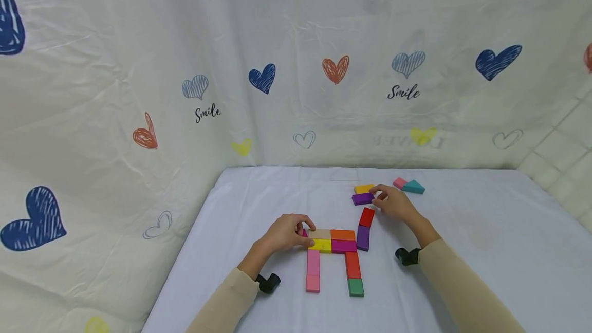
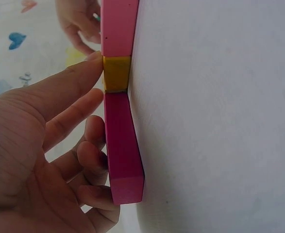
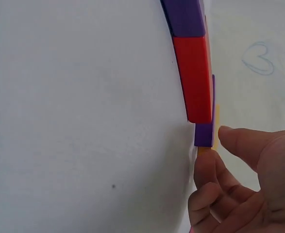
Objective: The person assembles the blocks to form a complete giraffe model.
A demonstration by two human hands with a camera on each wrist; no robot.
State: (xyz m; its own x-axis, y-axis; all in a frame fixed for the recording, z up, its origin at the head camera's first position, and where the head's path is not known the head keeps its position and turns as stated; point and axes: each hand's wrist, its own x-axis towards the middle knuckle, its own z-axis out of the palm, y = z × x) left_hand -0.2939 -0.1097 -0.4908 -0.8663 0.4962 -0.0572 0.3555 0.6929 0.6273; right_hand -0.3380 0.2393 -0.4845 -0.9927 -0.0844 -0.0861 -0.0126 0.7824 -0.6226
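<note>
Flat coloured blocks form a figure on the white cloth. My left hand (image 1: pixel 289 231) rests at its left end, fingertips touching the yellow block (image 1: pixel 322 246) and the beige block (image 1: pixel 320 234). Partly hidden beneath those fingers is a magenta block (image 2: pixel 123 143), its near end jutting out. Farther back, my right hand (image 1: pixel 393 202) has its thumb and bent forefinger beside the right end of a purple block (image 1: pixel 362 199). An orange-yellow block (image 1: pixel 363 188) lies just behind that purple one. The right wrist view shows a gap between thumb and forefinger.
An orange block (image 1: pixel 343 235) and another magenta block (image 1: pixel 344 246) complete the double row. Pink blocks (image 1: pixel 313 262) and a red block (image 1: pixel 352 264) with a green block (image 1: pixel 355 287) extend toward me. Teal (image 1: pixel 413 186) and pink pieces lie back right. A heart-patterned curtain (image 1: pixel 296 112) hangs behind.
</note>
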